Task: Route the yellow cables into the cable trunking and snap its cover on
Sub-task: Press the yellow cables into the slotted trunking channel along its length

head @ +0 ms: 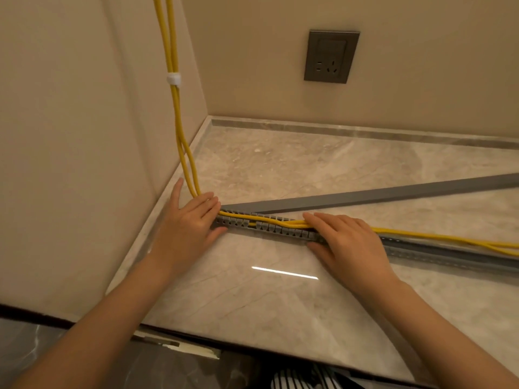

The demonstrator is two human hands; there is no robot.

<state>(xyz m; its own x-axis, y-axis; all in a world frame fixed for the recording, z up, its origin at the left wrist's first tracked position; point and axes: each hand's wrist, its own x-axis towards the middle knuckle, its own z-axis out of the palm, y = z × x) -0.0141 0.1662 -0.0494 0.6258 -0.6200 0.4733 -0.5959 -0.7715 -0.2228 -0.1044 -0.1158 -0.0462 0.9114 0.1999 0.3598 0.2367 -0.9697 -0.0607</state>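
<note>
Left hand: laid flat at the left end of the trunking. The grip is open, with the fingers straight and close together. The fingertips press down on the yellow cables at the point where they bend from the wall onto the surface. The thumb points up toward the wall, apart from the cables. Nothing is enclosed by this hand.

Right hand: laid across the trunking further to the right. The grip is likewise open, with the fingers extended and lying along the top of the cables. The thumb rests against the near side of the trunking. The fingers do not curl round anything.

Yellow cables: two run down the wall corner, bound together by a white clip. They part slightly below it and turn under the left hand. Between the two hands they lie within the slotted grey trunking. To the right of the right hand they ride above and just off the channel, not seated.

Trunking: lies flat on the marble surface, running from the left wall toward the right edge of view, open on top.

Cover: a long grey strip lying loose on the surface behind the trunking. It is angled away from the trunking to the right, and its left end is near the left hand.

Other: a grey wall socket is set in the rear wall.
</note>
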